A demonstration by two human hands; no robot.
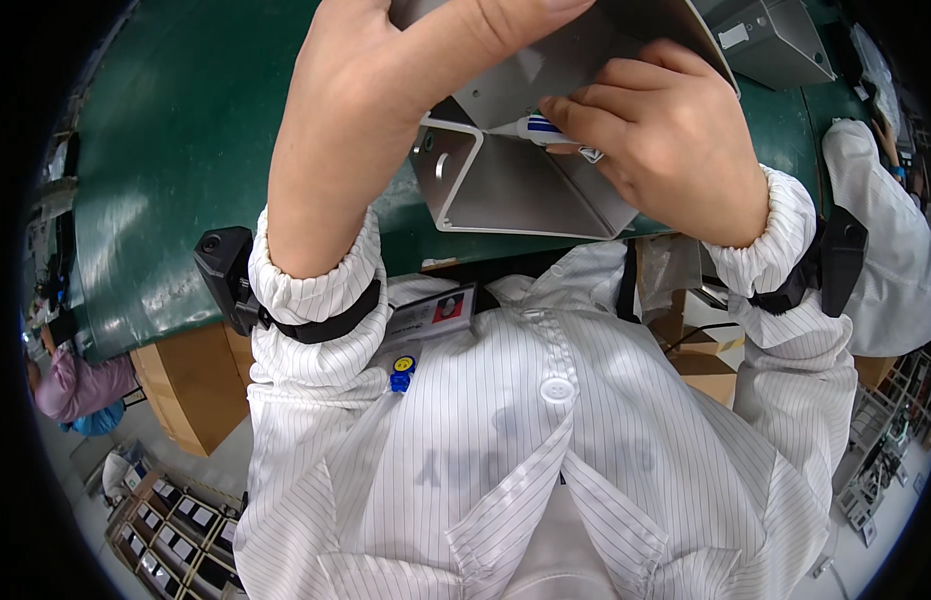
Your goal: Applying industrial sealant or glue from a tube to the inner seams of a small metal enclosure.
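At the top centre of the frame, a metal box (pixel 530 188) was over the green counter (pixel 175 180). The right hand (pixel 660 140) had its grip pinching a white tube (pixel 541 127), nozzle pointing left inside the box. The left hand (pixel 370 90) crossed the box's upper left, thumb extended; its grip could not be told. Another box (pixel 780 50) was upper right.

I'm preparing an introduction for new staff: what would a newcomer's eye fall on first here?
Probably the bent grey metal part at top centre, with the left hand over its left side and the right hand holding a small white tube, tip pointing left. Next, the striped white smock filling the lower middle, and the green table at upper left.
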